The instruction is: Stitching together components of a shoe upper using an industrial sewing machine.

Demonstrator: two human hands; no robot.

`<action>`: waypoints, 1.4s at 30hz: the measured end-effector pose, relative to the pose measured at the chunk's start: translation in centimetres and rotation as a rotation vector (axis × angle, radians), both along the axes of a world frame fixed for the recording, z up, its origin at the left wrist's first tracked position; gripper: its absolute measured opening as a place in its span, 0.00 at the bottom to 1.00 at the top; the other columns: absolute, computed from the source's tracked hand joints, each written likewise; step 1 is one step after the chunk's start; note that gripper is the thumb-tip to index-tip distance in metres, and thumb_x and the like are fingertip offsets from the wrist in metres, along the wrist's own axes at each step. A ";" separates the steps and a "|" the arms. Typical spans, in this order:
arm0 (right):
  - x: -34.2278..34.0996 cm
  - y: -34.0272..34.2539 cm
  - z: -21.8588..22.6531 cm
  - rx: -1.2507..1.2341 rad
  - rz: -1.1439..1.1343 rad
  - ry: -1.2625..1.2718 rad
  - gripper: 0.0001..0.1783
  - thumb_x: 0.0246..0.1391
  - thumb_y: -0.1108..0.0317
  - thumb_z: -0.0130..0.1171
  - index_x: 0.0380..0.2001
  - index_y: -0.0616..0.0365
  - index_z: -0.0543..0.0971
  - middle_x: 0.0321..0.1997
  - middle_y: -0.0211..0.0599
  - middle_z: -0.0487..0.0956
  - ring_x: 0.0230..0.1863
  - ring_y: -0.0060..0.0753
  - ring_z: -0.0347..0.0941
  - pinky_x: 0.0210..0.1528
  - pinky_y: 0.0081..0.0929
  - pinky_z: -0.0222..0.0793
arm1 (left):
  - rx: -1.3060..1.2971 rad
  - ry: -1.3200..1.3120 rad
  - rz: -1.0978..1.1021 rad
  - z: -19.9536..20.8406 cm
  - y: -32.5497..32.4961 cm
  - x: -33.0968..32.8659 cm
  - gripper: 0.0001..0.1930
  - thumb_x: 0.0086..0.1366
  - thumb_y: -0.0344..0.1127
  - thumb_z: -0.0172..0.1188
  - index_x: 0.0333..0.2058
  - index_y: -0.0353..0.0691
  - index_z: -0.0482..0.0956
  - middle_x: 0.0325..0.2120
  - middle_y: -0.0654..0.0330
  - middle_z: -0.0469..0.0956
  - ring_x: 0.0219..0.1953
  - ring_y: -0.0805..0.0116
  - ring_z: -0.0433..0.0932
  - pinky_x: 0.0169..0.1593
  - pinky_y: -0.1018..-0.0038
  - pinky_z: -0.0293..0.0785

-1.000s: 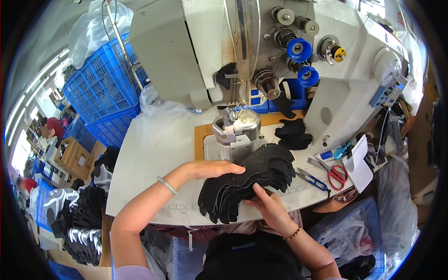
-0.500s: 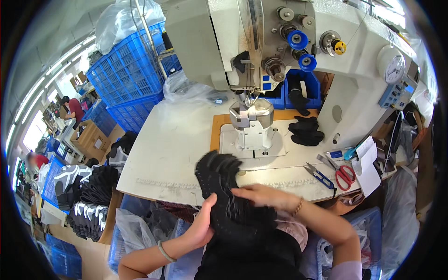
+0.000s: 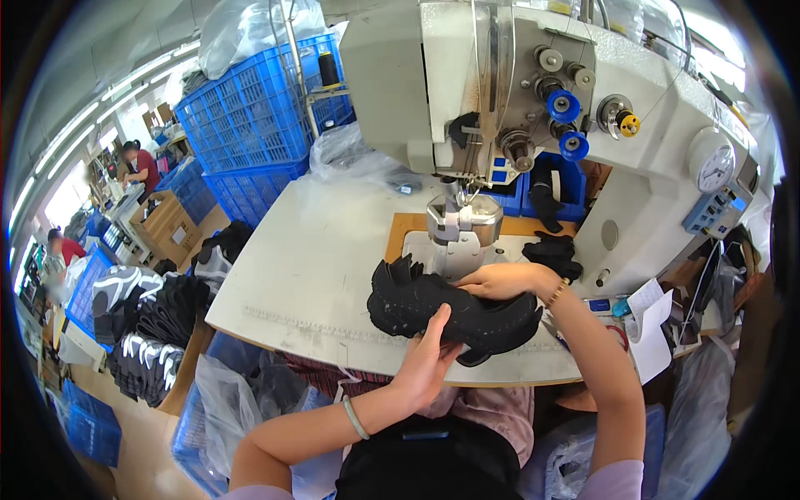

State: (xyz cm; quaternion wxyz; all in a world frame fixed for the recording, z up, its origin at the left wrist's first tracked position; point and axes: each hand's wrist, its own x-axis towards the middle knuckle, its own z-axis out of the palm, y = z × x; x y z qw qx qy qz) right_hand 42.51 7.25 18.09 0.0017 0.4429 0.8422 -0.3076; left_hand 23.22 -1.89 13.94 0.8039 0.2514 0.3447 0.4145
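Gripping the stack of black pieces (image 3: 492, 321), our left hand (image 3: 423, 371) has its thumb on top; our right hand (image 3: 504, 282) rests along the far edge, and whether it's gripping too, we can't tell. We've got the stack over the front of the table (image 3: 283, 250), right by the metal post (image 3: 458, 250). If our thumb slackens, the layers could fan out and slip; swing too close, and an edge could snag that post.
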 end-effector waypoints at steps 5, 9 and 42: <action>-0.9 -8.1 2.9 0.987 -0.544 0.403 0.07 0.54 0.68 0.58 0.30 0.61 0.77 0.29 0.43 0.77 0.32 0.49 0.73 0.35 0.36 0.68 | -0.111 0.009 0.018 0.7 1.4 -0.7 0.30 0.55 0.52 0.67 0.47 0.38 0.68 0.41 0.59 0.70 0.44 0.69 0.71 0.54 0.69 0.68; -2.2 -15.4 -1.1 1.041 -0.666 0.441 0.17 0.45 0.74 0.63 0.11 0.60 0.66 0.11 0.40 0.63 0.11 0.39 0.59 0.15 0.34 0.52 | -0.173 0.046 -0.031 1.1 2.3 -1.6 0.33 0.54 0.53 0.68 0.48 0.37 0.64 0.41 0.53 0.68 0.45 0.61 0.72 0.55 0.64 0.69; -3.9 -13.6 -10.2 0.830 -0.768 0.092 0.11 0.44 0.71 0.63 0.31 0.62 0.75 0.34 0.40 0.71 0.38 0.44 0.68 0.43 0.37 0.66 | 0.116 0.417 -0.687 2.6 8.8 -5.3 0.44 0.69 0.65 0.28 0.44 0.21 0.75 0.41 0.41 0.78 0.47 0.51 0.78 0.51 0.61 0.75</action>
